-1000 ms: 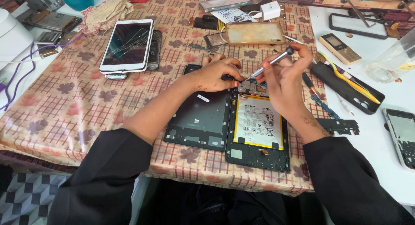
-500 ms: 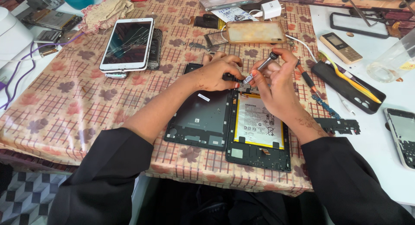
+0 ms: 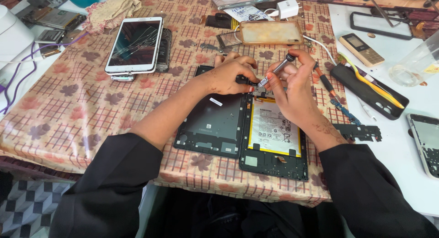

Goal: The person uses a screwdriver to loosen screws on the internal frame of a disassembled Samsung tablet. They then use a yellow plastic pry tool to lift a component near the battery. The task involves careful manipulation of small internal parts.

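Covering most of the desk (image 3: 402, 146) is a checked cloth (image 3: 68, 110) with leaf prints; its right part is bare white. On the cloth lies an opened tablet (image 3: 274, 137), battery showing, with its dark back cover (image 3: 212, 123) just left. The left hand (image 3: 231, 75) presses curled fingers on the tablet's far edge; the right hand (image 3: 292, 87) pinches a screwdriver (image 3: 276, 69) there. A cracked white tablet (image 3: 136, 44) lies far left, a clear phone case (image 3: 270, 32) beyond.

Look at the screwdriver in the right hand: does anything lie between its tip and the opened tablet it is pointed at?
Nothing visible does. The right hand holds the screwdriver with its tip at the top edge of the opened tablet. The left hand rests beside the tip, on the tablet's upper edge, not across it.
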